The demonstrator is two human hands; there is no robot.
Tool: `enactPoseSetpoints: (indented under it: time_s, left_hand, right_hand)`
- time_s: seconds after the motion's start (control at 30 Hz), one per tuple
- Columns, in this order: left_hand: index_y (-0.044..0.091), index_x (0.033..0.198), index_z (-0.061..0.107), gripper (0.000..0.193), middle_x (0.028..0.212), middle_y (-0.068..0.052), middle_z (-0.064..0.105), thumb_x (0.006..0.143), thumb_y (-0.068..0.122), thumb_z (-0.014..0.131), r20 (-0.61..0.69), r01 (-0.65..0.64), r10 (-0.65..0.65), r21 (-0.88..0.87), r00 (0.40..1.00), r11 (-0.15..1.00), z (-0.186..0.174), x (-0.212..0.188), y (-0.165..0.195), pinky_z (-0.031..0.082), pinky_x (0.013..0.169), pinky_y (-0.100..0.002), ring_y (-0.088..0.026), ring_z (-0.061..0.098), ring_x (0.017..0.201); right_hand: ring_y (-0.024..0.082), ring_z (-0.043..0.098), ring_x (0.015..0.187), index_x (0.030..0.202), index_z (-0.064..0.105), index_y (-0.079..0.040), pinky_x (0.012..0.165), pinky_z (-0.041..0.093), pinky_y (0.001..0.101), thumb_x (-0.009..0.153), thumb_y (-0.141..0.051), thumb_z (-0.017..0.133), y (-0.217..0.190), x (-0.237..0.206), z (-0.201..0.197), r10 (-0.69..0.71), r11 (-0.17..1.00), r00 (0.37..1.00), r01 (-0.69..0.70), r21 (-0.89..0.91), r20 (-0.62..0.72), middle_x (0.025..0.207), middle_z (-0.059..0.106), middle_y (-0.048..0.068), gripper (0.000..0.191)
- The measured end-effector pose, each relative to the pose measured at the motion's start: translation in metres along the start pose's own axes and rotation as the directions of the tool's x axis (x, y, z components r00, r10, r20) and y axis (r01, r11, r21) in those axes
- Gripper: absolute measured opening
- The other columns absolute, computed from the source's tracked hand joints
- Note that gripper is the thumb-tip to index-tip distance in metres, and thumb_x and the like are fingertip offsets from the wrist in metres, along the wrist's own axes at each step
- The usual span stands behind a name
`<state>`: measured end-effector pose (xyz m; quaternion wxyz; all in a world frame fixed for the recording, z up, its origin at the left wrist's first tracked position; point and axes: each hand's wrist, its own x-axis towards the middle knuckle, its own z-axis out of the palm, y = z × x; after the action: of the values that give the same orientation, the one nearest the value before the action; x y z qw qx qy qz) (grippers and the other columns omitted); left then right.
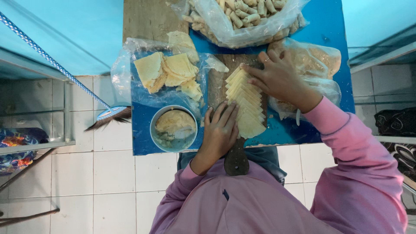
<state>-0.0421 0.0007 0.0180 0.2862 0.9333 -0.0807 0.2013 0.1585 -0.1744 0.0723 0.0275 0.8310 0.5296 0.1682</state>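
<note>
Wrappers (pixel 245 105) lie fanned in an overlapping row down the wooden board (pixel 215 85), which sits on the blue surface (pixel 331 30), and that is where we are working. Our left hand (pixel 220 128) lies flat at the near end of the row, fingers spread and loose, fingertips resting on the lower sheets. Our right hand (pixel 279 78) comes in from the far side, open too, fingertips pressing the top edge of the row. Neither hand is closed on anything; both just touch the sheets, one at each end.

To do this well, we judge it best to keep the pressure light and even, since thin sheets like these would likely tear or stick if pinched. Holding the near end still while the far hand nudges should keep the stagger regular, each sheet showing a narrow strip. Sliding rather than lifting looks the safer way.

Around us: a round bowl (pixel 174 128) of pale filling just left of the board, touching distance from our left hand. Beyond it, a clear bag (pixel 130 73) with folded yellow sheets (pixel 167 71). At the far edge, another bag holds finished rolls (pixel 247 13), well apart from the board. A third bag (pixel 323 65) lies under our right wrist.
</note>
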Motion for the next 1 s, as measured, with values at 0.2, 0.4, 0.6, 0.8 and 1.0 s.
enactPoseSetpoints:
  time_s: [0.2, 0.4, 0.6, 0.8, 1.0]
  left_hand:
    - [0.001, 0.142, 0.058, 0.051, 0.147, -0.013, 0.057, 0.092, 0.011, 0.064, -0.011, -0.008, 0.008, -0.001, 1.0, 1.0, 0.003, -0.002, -0.002, 0.032, 0.116, -0.056, -0.031, 0.049, 0.141]
    - [0.0, 0.123, 0.065, 0.031, 0.13, -0.017, 0.061, 0.093, 0.006, 0.07, -0.198, -0.051, 0.027, -0.12, 0.98, 0.992, -0.001, -0.011, -0.003, 0.048, 0.106, -0.047, -0.035, 0.059, 0.124]
    - [0.002, 0.111, 0.069, 0.033, 0.105, -0.013, 0.06, 0.085, 0.017, 0.081, -0.144, 0.031, -0.049, -0.122, 0.988, 0.992, -0.007, -0.02, 0.012, 0.047, 0.082, -0.045, -0.035, 0.058, 0.097]
    - [0.002, 0.108, 0.066, 0.028, 0.1, -0.015, 0.056, 0.085, 0.013, 0.078, -0.035, 0.152, -0.158, -0.131, 0.987, 0.98, -0.01, -0.012, 0.023, 0.046, 0.082, -0.046, -0.037, 0.053, 0.095]
    - [0.005, 0.099, 0.062, 0.017, 0.098, -0.015, 0.057, 0.085, 0.003, 0.072, -0.047, 0.134, -0.141, -0.128, 0.989, 0.983, -0.009, -0.009, 0.026, 0.047, 0.084, -0.045, -0.037, 0.055, 0.095]
  right_hand:
    - [0.032, 0.055, 0.109, 0.145, 0.066, -0.018, 0.088, 0.04, 0.0509, 0.105, -0.047, 0.064, 0.002, -0.002, -0.034, 0.076, 0.997, 0.996, -0.077, -0.027, -0.036, 0.115, 0.063, 0.013, 0.049]
    - [0.036, 0.063, 0.096, 0.145, 0.06, -0.003, 0.082, 0.051, 0.0452, 0.092, -0.012, 0.08, -0.045, -0.071, -0.109, 0.402, 0.885, 0.912, -0.365, 0.29, -0.079, 0.108, 0.065, 0.017, 0.057]
    - [0.031, 0.069, 0.088, 0.139, 0.062, -0.006, 0.074, 0.055, 0.0401, 0.085, -0.013, 0.083, -0.104, -0.121, -0.12, 0.58, 0.78, 0.814, -0.558, 0.284, 0.005, 0.105, 0.072, 0.014, 0.059]
    - [0.034, 0.07, 0.094, 0.142, 0.06, -0.004, 0.079, 0.057, 0.04, 0.08, -0.01, 0.083, -0.104, -0.128, -0.063, 0.672, 0.726, 0.731, -0.62, 0.298, -0.118, 0.115, 0.071, 0.017, 0.066]
    - [0.027, 0.072, 0.086, 0.139, 0.06, 0.0, 0.08, 0.058, 0.0354, 0.096, 0.008, 0.077, -0.086, -0.138, -0.018, 0.75, 0.657, 0.587, -0.617, 0.432, -0.303, 0.109, 0.075, 0.014, 0.047]
